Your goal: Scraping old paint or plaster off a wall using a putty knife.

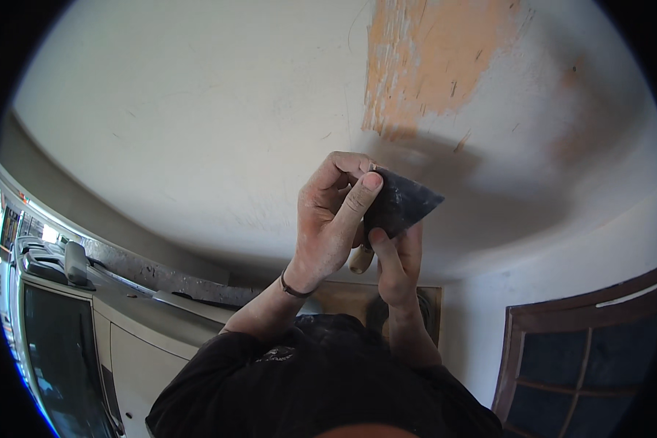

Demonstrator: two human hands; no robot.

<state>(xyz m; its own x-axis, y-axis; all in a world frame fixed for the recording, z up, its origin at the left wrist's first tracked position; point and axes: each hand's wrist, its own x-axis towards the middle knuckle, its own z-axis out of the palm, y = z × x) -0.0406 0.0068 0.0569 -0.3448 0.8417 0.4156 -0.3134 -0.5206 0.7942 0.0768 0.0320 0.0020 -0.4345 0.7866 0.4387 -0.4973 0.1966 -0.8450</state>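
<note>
A dark, dusty, triangular flat piece (409, 203) is held up before the pale wall, its point toward the right. My left hand (331, 212) grips its left corner, thumb pressed on the face and fingers curled behind. My right hand (394, 274) holds it from below, thumb on the lower edge, the other fingers mostly hidden. A light wooden handle (360, 259) shows beneath, between my hands; I cannot tell whether it is joined to the dark piece. Above on the wall (219, 117) is a rough, scraped peach-coloured patch (442, 58), with my shadow to the right.
At the lower left stands a cream cabinet (142, 361) with a dark glass door and grey items (75, 263) on top, beside a curved ledge. A wood-framed panel with dark panes (551, 350) is at the lower right. A brown wooden surface (343, 296) shows below my hands.
</note>
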